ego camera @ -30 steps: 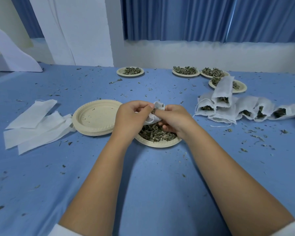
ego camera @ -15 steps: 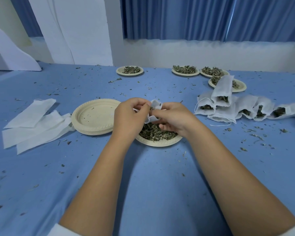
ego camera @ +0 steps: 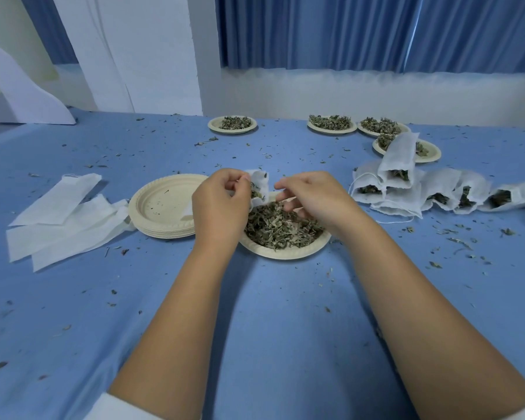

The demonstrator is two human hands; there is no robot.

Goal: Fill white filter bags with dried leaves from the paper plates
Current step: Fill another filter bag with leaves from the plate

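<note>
Just above the far rim of the nearest paper plate, a round, shallow dish of pale pressed pulp with a fluted edge, the left grip pinches a white filter bag of thin, crumpled, cloth-like paper, thumb and curled fingers closed on its left edge so the mouth gapes toward the other hand; a few dark flakes show inside. Opposite it over the same plate, the right grip hovers with knuckles up and fingers curled, forefinger tip just beside the bag's open edge; whether it clasps anything cannot be told. Both bare forearms reach forward from white sleeves, wrists raised over the plate. Filling the plate is a loose heap of dried leaves, grey-green, curled and brittle-looking. Touching the plate's left side stands a stack of empty paper plates, and farther left lie flat empty filter bags, smooth and overlapping. Right of the plate, filled filter bags lie puffed in a row, dark leaf showing at their open mouths, drawstrings trailing. Beyond the plate, four more leaf plates sit along the far edge. Leaf crumbs speckle the blue cloth-covered worktop all round the plate.
</note>
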